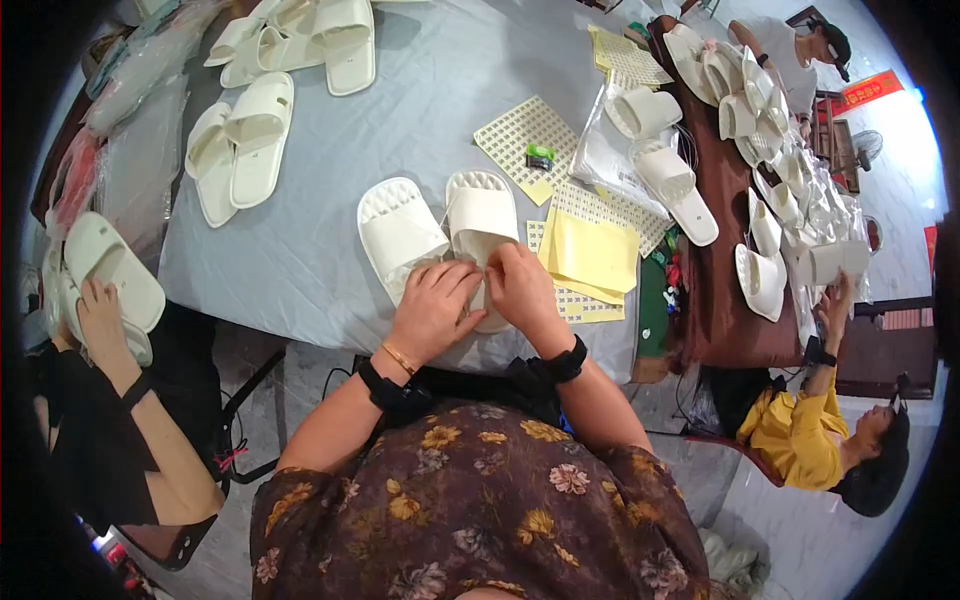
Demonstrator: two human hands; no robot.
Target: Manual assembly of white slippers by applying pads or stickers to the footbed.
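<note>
A pair of white slippers lies before me on the grey-covered table, the left slipper (402,232) tilted outward beside the right slipper (481,207). Across their near ends rests my left hand (436,308), open, its fingers stretched over the insoles and its thumb apart. My right hand (522,290) is closed in a pinch at the mouth of the right slipper; what its fingertips hold, if anything, is hidden. Right of that hand lie yellow backing papers (592,252) over sheets of small printed stickers (520,135).
More white slippers (262,135) stand at the far left. A small green-and-black item (540,157) sits on the stickers. A co-worker's hand (100,318) touches slippers at left. At right, a person in yellow (800,435) handles a slipper beside a brown-covered table (725,320) of wrapped slippers.
</note>
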